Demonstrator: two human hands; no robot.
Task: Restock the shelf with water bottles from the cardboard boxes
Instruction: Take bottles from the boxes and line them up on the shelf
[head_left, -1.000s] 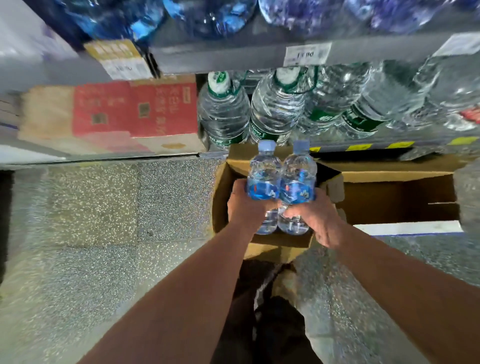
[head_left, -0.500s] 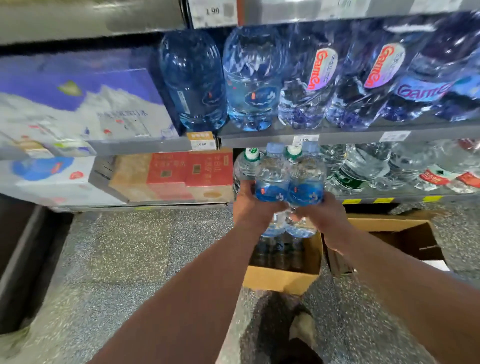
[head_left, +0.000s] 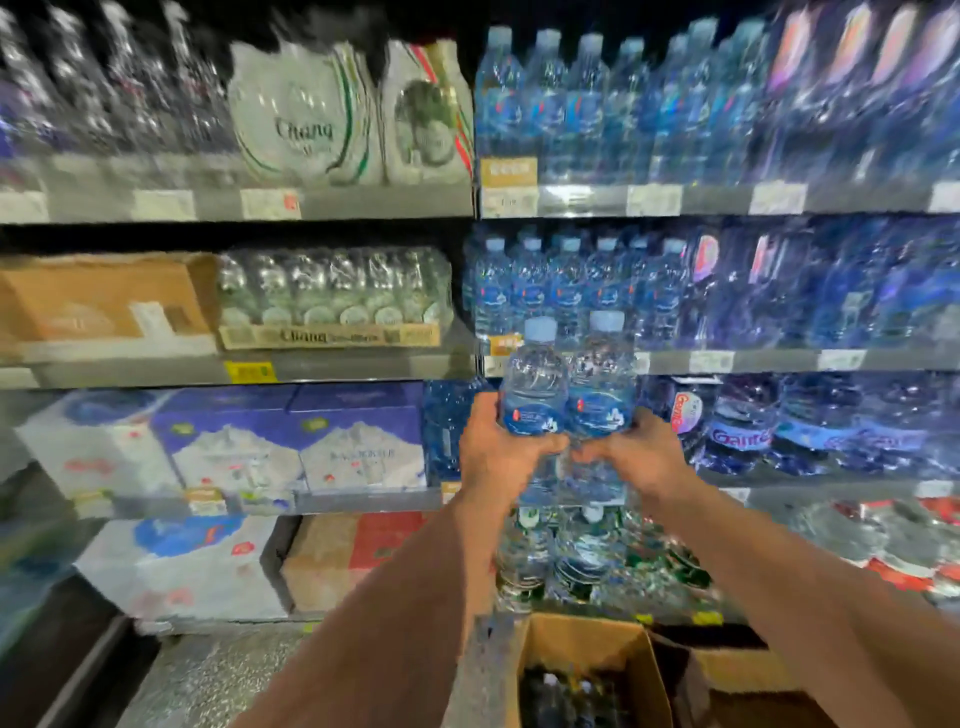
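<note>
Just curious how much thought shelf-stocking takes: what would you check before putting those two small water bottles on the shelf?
1. Left hand wrapped round left bottle: ok.
2. Right hand wrapped round right bottle: ok.
3. Both bottles upright, caps on: ok.
4. Matching blue-capped bottles stand on the shelf just behind: ok.
5. Free gap in that row: cannot tell, too blurred.
6. Cardboard box below open for the next pair: ok.
</note>
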